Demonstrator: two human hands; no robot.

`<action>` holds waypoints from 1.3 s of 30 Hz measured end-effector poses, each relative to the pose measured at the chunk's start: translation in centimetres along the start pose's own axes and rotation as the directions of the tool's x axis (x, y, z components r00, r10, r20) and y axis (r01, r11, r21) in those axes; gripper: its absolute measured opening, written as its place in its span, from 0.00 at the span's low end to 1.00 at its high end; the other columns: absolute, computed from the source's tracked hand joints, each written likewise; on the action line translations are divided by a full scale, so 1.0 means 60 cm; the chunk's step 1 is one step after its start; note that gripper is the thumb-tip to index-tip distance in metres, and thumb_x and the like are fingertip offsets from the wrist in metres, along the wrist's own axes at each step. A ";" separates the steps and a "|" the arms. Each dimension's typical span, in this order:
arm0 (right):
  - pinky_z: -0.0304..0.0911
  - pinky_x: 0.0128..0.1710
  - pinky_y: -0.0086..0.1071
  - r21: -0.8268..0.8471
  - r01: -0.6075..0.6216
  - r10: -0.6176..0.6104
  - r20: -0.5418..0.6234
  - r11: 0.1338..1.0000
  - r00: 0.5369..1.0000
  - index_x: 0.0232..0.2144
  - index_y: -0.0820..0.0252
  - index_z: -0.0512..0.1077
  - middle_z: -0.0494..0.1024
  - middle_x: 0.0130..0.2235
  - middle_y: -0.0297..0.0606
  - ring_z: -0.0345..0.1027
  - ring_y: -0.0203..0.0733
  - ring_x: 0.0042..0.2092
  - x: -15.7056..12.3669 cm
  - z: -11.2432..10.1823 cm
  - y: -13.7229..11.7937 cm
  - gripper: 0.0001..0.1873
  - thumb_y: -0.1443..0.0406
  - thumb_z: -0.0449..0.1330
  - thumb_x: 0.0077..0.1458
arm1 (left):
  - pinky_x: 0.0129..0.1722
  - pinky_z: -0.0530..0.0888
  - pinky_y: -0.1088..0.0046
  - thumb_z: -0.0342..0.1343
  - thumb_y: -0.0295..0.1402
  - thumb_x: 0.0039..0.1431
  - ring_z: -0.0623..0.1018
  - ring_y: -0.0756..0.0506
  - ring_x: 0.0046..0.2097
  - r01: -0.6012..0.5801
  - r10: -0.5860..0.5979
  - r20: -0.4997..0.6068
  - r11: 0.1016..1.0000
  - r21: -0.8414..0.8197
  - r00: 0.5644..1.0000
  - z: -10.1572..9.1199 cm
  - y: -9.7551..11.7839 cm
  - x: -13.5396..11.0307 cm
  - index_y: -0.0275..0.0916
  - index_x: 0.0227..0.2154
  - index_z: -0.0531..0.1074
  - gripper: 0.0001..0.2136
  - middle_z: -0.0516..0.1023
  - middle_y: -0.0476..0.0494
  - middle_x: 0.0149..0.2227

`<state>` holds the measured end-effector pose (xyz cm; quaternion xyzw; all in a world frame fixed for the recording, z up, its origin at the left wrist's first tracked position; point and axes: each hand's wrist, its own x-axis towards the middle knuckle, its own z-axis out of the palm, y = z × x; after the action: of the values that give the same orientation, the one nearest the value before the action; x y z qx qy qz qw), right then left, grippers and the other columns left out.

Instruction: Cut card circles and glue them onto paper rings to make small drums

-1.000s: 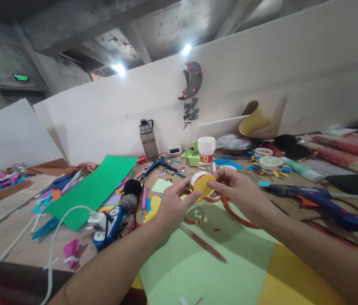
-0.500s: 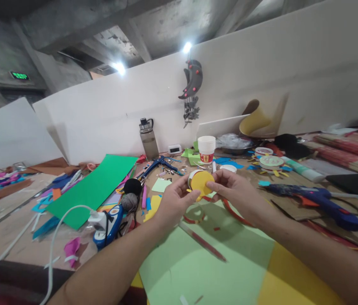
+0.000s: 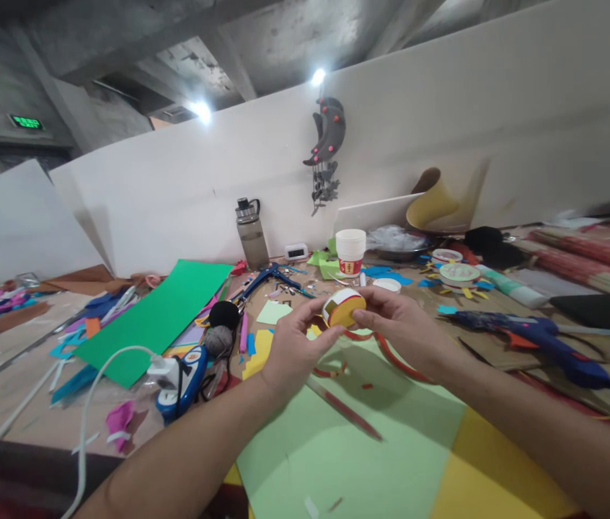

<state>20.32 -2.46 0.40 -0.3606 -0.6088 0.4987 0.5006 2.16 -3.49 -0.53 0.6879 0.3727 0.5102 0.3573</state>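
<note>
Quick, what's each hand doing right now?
Left hand: closed, holding the left side of the round piece.
Right hand: closed, holding its right side, thumb at the yellow face.

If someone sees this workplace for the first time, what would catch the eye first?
Probably the large bright green sheet, lying on the left part of the table. Near the centre of the picture, the left hand and right hand hold a small yellow-faced round piece. Against the white panel behind hangs a dark crescent with red and pink dots.
</note>
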 end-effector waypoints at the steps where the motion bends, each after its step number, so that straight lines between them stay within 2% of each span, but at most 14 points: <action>1: 0.68 0.46 0.40 0.006 0.011 -0.011 -0.001 1.000 1.000 0.44 0.55 0.74 0.80 0.45 0.40 0.74 0.46 0.45 0.001 0.000 0.002 0.24 0.52 0.68 0.46 | 0.40 0.74 0.71 0.62 0.36 0.53 0.77 0.48 0.38 -0.014 0.015 -0.018 0.999 0.039 1.000 -0.001 0.001 0.000 0.38 0.48 0.74 0.19 0.80 0.42 0.41; 6: 0.70 0.45 0.40 -0.036 0.084 -0.085 -0.043 0.996 0.995 0.45 0.53 0.72 0.79 0.43 0.39 0.73 0.46 0.45 0.001 -0.001 0.005 0.24 0.55 0.69 0.46 | 0.37 0.72 0.72 0.60 0.34 0.54 0.73 0.49 0.33 -0.099 0.124 -0.072 0.956 0.275 0.990 -0.004 0.008 -0.002 0.39 0.49 0.75 0.18 0.79 0.44 0.36; 10: 0.69 0.45 0.42 -0.101 0.125 -0.128 -0.021 0.987 0.992 0.44 0.54 0.74 0.79 0.42 0.39 0.73 0.47 0.43 0.000 -0.003 0.005 0.21 0.54 0.67 0.47 | 0.37 0.71 0.72 0.58 0.30 0.55 0.72 0.50 0.32 -0.157 0.180 -0.045 0.935 0.318 0.983 -0.004 0.012 -0.002 0.41 0.49 0.75 0.18 0.79 0.45 0.36; 12: 0.69 0.45 0.43 -0.106 0.115 -0.118 -0.023 0.988 0.993 0.42 0.55 0.75 0.80 0.42 0.39 0.73 0.47 0.42 -0.001 -0.003 0.004 0.21 0.53 0.68 0.46 | 0.38 0.71 0.72 0.59 0.31 0.55 0.73 0.49 0.35 -0.124 0.131 -0.019 0.967 0.221 0.991 -0.004 0.013 -0.002 0.41 0.50 0.75 0.18 0.79 0.44 0.39; 15: 0.70 0.44 0.42 -0.062 0.071 -0.073 -0.026 0.996 0.997 0.41 0.55 0.75 0.81 0.40 0.39 0.74 0.47 0.41 -0.002 -0.001 -0.001 0.22 0.52 0.69 0.44 | 0.42 0.72 0.71 0.61 0.37 0.55 0.76 0.46 0.41 -0.003 0.010 0.092 0.997 -0.079 0.996 -0.007 0.011 0.000 0.40 0.53 0.73 0.21 0.78 0.40 0.46; 17: 0.71 0.42 0.41 -0.014 0.065 -0.065 -0.017 0.998 0.998 0.41 0.54 0.74 0.81 0.39 0.38 0.74 0.46 0.41 -0.002 0.001 -0.004 0.23 0.52 0.69 0.44 | 0.43 0.73 0.71 0.60 0.40 0.57 0.76 0.45 0.44 0.066 -0.029 0.152 0.968 -0.244 0.988 -0.009 0.006 0.002 0.40 0.53 0.73 0.21 0.77 0.38 0.49; 21: 0.72 0.37 0.37 0.018 0.086 -0.086 -0.021 0.996 0.996 0.41 0.54 0.70 0.79 0.39 0.37 0.74 0.43 0.38 -0.001 0.001 -0.004 0.21 0.56 0.69 0.46 | 0.43 0.73 0.72 0.64 0.39 0.53 0.76 0.44 0.47 0.116 -0.046 0.184 0.913 -0.391 0.982 -0.013 -0.005 0.008 0.41 0.51 0.74 0.21 0.76 0.38 0.51; 25: 0.72 0.36 0.36 -0.008 0.119 -0.119 0.008 0.993 0.993 0.40 0.54 0.71 0.79 0.40 0.37 0.75 0.43 0.38 -0.001 -0.003 0.004 0.17 0.57 0.68 0.49 | 0.47 0.72 0.71 0.68 0.34 0.48 0.75 0.43 0.49 0.155 -0.044 0.249 0.882 -0.446 0.967 -0.013 -0.004 0.013 0.44 0.54 0.71 0.28 0.74 0.39 0.53; 29: 0.72 0.41 0.37 -0.107 0.203 -0.195 0.087 0.973 0.977 0.47 0.53 0.72 0.79 0.46 0.39 0.75 0.42 0.42 -0.003 -0.006 0.007 0.17 0.58 0.63 0.55 | 0.48 0.72 0.70 0.70 0.30 0.45 0.75 0.44 0.49 0.170 -0.038 0.308 0.893 -0.417 0.951 -0.015 0.003 0.017 0.45 0.56 0.69 0.32 0.74 0.42 0.53; 32: 0.73 0.44 0.39 -0.095 0.230 -0.217 0.131 0.969 0.967 0.51 0.52 0.69 0.76 0.50 0.41 0.74 0.44 0.46 -0.007 -0.005 0.004 0.20 0.59 0.63 0.56 | 0.47 0.72 0.70 0.70 0.29 0.43 0.76 0.45 0.47 0.136 -0.021 0.265 0.896 -0.422 0.964 -0.016 0.001 0.020 0.45 0.53 0.70 0.31 0.75 0.43 0.50; 36: 0.74 0.46 0.41 -0.097 0.247 -0.226 0.186 0.964 0.956 0.57 0.50 0.64 0.70 0.58 0.44 0.71 0.48 0.53 -0.011 0.002 0.000 0.33 0.60 0.68 0.50 | 0.47 0.73 0.68 0.71 0.30 0.42 0.77 0.45 0.44 0.122 -0.031 0.213 0.893 -0.432 0.977 -0.017 -0.006 0.022 0.45 0.52 0.70 0.31 0.76 0.44 0.46; 39: 0.75 0.47 0.42 -0.173 0.261 -0.230 0.182 0.950 0.956 0.57 0.50 0.65 0.68 0.59 0.44 0.72 0.47 0.51 -0.011 0.006 0.001 0.30 0.62 0.67 0.52 | 0.48 0.72 0.67 0.71 0.30 0.42 0.77 0.45 0.45 0.135 -0.043 0.217 0.893 -0.430 0.975 -0.016 -0.009 0.021 0.45 0.51 0.70 0.30 0.76 0.43 0.48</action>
<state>20.12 -3.15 0.20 -0.2881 -0.7329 0.3975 0.4710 1.41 -2.02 -0.21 0.6190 0.2403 0.4921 0.5630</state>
